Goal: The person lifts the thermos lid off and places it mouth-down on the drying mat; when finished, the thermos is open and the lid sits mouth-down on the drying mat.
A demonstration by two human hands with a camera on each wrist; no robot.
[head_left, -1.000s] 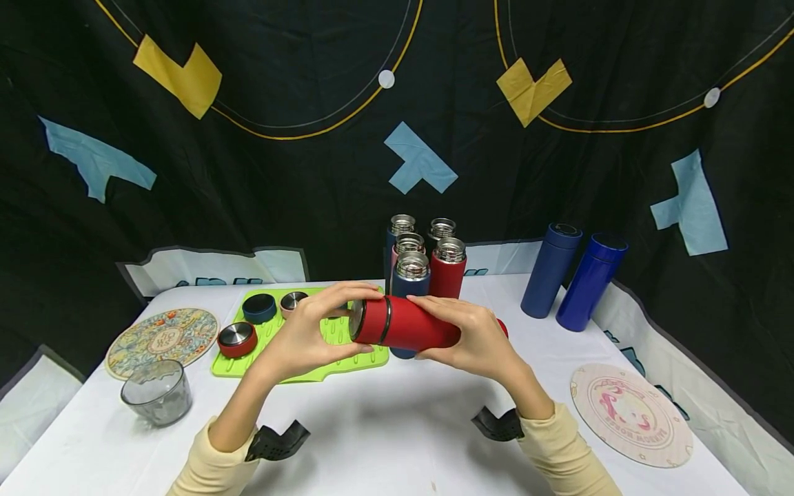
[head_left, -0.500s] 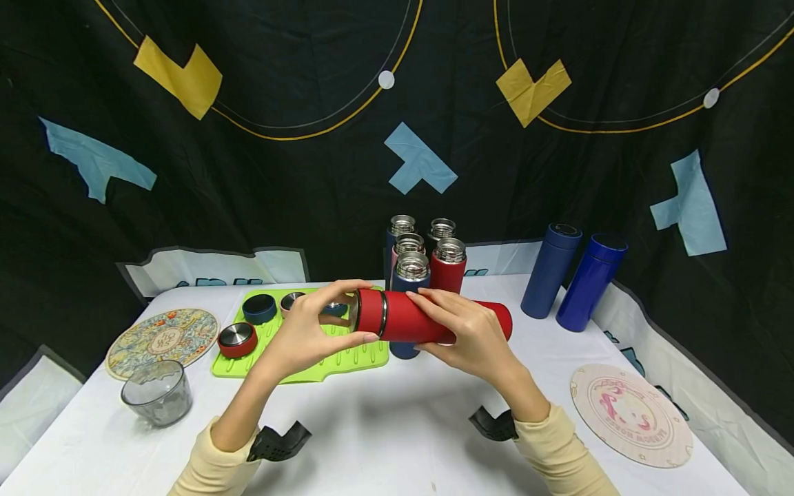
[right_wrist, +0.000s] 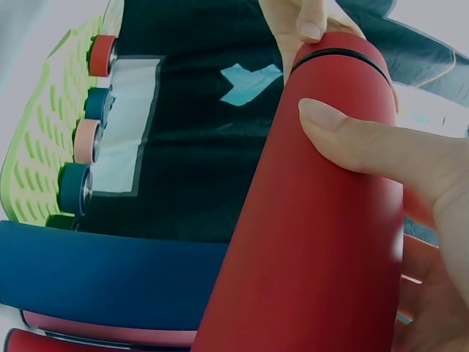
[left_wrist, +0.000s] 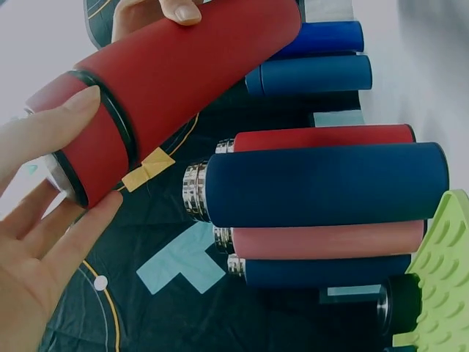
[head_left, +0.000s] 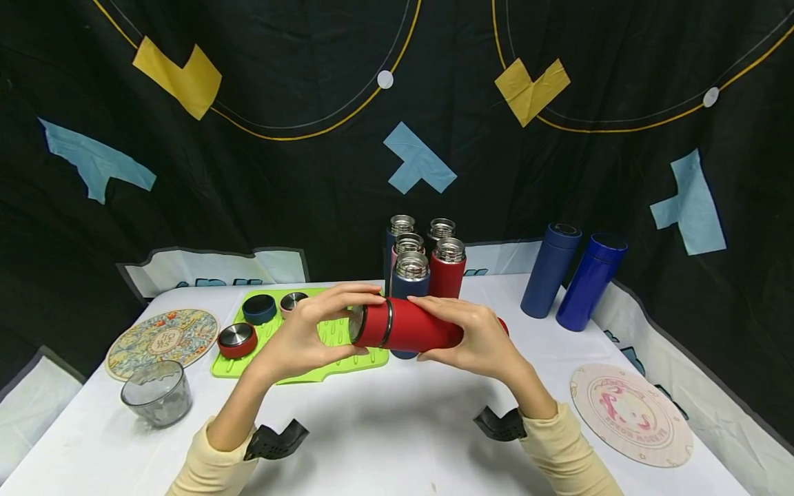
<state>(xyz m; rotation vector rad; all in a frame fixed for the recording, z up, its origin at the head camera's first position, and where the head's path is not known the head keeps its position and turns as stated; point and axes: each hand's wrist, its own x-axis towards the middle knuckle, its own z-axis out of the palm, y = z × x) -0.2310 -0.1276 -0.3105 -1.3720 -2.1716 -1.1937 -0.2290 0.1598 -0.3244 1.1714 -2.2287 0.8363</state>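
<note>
A red thermos bottle (head_left: 428, 325) lies sideways in the air above the table, held between both hands. My left hand (head_left: 300, 341) grips the red lid (head_left: 374, 325) at its left end, thumb below and fingers above in the head view. Round the body, my right hand (head_left: 477, 337) has its thumb and fingers. In the left wrist view a black ring (left_wrist: 110, 110) marks the seam between lid and body. The lid sits on the bottle; how tightly I cannot tell. Behind it stand several lidless bottles, among them a dark blue bottle (head_left: 411, 279) and a red bottle (head_left: 448, 272).
A green drying mat (head_left: 298, 368) bears several lids, including a red lid (head_left: 237, 339) and a dark blue lid (head_left: 259, 308). A glass bowl (head_left: 158, 396) and a patterned round mat (head_left: 164, 337) are on the left. Two blue bottles (head_left: 552, 272) stand at right, behind a pink round mat (head_left: 629, 413).
Half a second ago the right hand was turned differently round the red bottle, showing more of its base. Now the hand and bottle are back much as one second ago. The left hand stays at the lid.
</note>
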